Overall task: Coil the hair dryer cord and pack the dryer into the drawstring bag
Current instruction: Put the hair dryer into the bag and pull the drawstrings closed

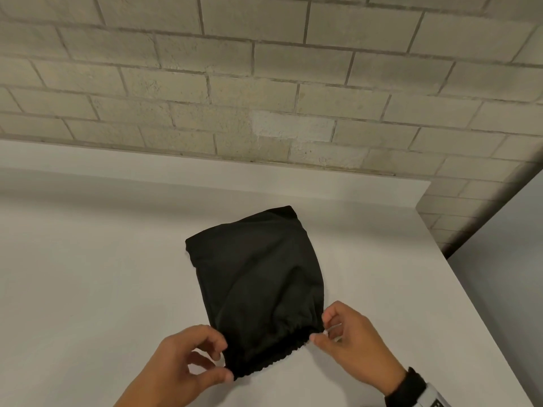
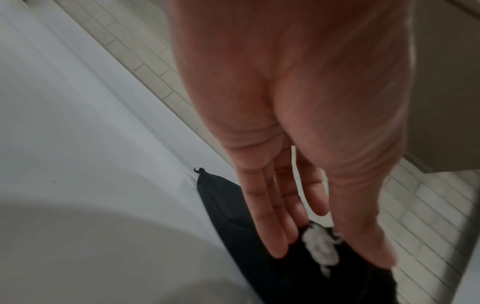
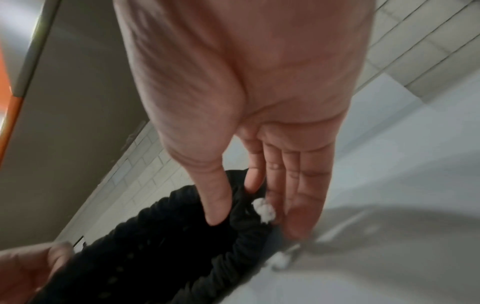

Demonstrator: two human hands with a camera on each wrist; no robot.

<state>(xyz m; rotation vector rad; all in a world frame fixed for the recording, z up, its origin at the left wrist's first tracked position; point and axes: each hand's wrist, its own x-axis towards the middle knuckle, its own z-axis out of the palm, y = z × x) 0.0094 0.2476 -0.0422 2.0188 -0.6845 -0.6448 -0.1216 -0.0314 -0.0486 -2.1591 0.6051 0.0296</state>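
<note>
A black drawstring bag [image 1: 255, 274] lies bulging on the white table [image 1: 88, 274], its gathered mouth toward me. Whatever is inside is hidden, and neither dryer nor cord shows. My left hand [image 1: 223, 361] pinches the left corner of the mouth between thumb and fingers. My right hand [image 1: 320, 329] pinches the right corner. In the left wrist view a frayed white drawstring end [image 2: 319, 244] sits between the thumb and fingers of the left hand [image 2: 330, 253], over the bag [image 2: 259, 267]. In the right wrist view the right hand [image 3: 233, 202] has its thumb on the ruffled bag [image 3: 145, 246], a white cord knot [image 3: 265, 209] beside it.
A pale brick wall [image 1: 264, 83] runs along the table's far side. The table's right edge [image 1: 470, 289] drops off close to the bag. White tabletop stretches to the left of the bag. A black strap [image 1: 411, 386] wraps my right wrist.
</note>
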